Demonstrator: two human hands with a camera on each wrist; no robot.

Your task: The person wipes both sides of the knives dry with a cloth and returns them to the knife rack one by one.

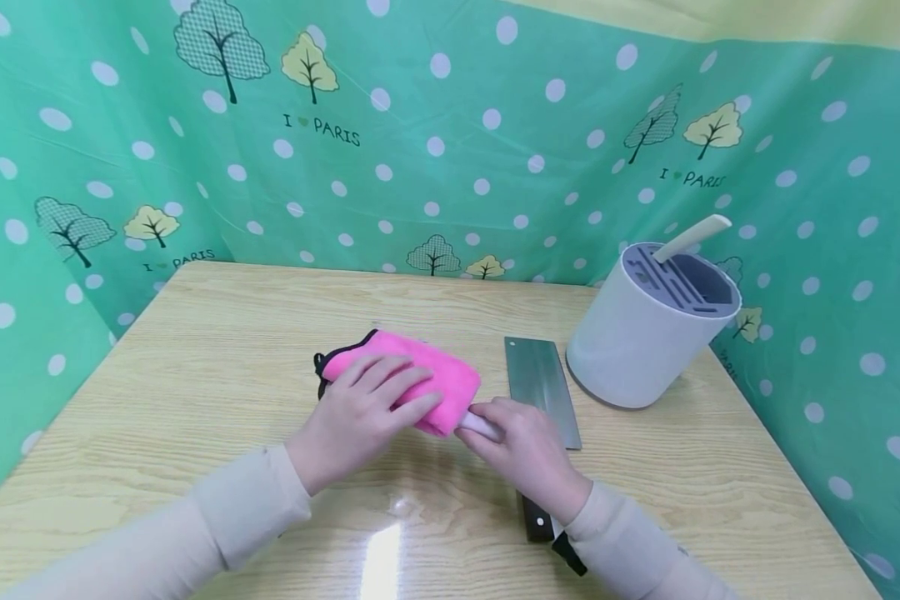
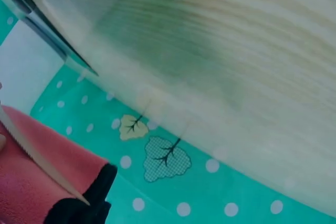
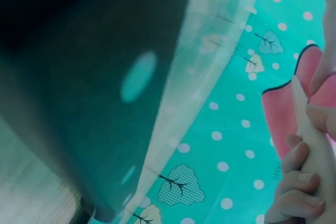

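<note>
In the head view my left hand [image 1: 360, 412] holds a folded pink cloth [image 1: 438, 379] with black edging, its fingers curled over the top. My right hand [image 1: 528, 454] grips the white handle [image 1: 482, 426] of a knife whose blade is hidden by the cloth there. The left wrist view shows a thin serrated blade [image 2: 39, 158] lying against the pink cloth [image 2: 68, 156]. From the right wrist, the pale handle [image 3: 317, 156] lies in the curled fingers of my right hand [image 3: 296, 192], and the cloth [image 3: 281, 116] is beside the blade.
A cleaver [image 1: 543, 387] lies on the wooden table [image 1: 195, 367] beside and partly under my right hand. A black handle end [image 1: 568, 554] shows by my right sleeve. At the back right stands a white knife holder [image 1: 630, 333] with one pale handle [image 1: 693, 237] sticking out.
</note>
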